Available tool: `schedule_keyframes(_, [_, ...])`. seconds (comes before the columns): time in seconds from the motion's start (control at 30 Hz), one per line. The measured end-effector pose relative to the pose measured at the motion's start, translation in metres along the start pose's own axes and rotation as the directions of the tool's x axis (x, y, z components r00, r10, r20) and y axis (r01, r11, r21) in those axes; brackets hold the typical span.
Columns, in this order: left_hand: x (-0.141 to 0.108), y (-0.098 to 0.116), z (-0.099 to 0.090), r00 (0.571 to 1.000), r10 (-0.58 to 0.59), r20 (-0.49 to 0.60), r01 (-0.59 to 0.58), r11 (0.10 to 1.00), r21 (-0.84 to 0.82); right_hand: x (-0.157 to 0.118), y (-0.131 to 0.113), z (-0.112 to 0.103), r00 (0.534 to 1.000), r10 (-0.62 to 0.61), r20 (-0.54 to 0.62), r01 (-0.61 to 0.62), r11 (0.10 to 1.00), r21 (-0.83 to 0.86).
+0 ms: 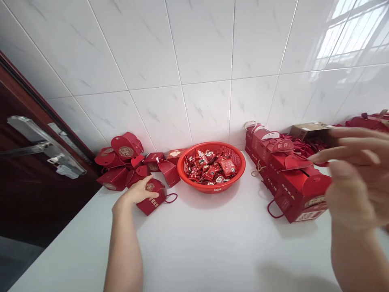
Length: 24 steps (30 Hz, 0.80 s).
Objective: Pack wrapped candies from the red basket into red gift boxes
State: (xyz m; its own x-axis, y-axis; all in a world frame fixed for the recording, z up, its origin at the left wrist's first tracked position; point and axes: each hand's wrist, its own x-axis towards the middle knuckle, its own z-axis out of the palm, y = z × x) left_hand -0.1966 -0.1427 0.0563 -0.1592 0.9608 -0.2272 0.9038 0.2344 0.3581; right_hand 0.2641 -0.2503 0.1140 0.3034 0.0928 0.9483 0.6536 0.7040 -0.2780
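My left hand (139,191) is closed over a small red gift box (151,206) with gold print and a dark red cord loop, which rests on the table at the left. My right hand (358,178), slightly blurred, is raised at the right with its fingers stretched out and nothing visible in them. Just left of it stands a row of red gift boxes (291,192) with cord handles and rounded flaps. Between the hands sits a red plastic basket (212,187) holding many red-wrapped sweets (211,172).
More red boxes (113,178) are piled at the left, beside a dark door (27,182) with a metal handle. A brown carton (313,129) and red items stand at the back right. White wall tiles (206,109) border the white table (194,251).
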Motion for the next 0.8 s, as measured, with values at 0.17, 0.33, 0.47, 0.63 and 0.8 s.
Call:
schedule_keyframes(0.17, [-0.037,-0.002,-0.025,0.890,0.426,0.163,-0.361,0.876,-0.319,-0.017,-0.035,0.050,0.788,-0.114,0.605,-0.063,0.962,0.264])
schedule_keyframes(0.33, [-0.047,0.026,-0.017,0.613,0.772,0.168,-0.592,0.590,-0.549,-0.053,-0.031,0.100,0.409,-0.005,0.912,-0.302,0.943,0.141])
schedule_keyframes(0.47, [-0.035,0.048,0.005,0.394,0.909,0.138,-0.610,0.371,-0.700,-0.069,-0.026,0.120,0.222,0.008,0.975,-0.371,0.926,0.077])
schedule_keyframes(0.63, [-0.029,0.060,0.023,0.347,0.918,0.191,-0.581,0.370,-0.725,-0.065,-0.024,0.114,0.079,-0.041,0.996,-0.342,0.938,0.065])
schedule_keyframes(0.8, [-0.048,0.075,0.028,0.486,0.840,0.243,-0.617,0.526,-0.585,-0.062,-0.024,0.110,0.033,0.043,0.999,-0.221,0.975,-0.035])
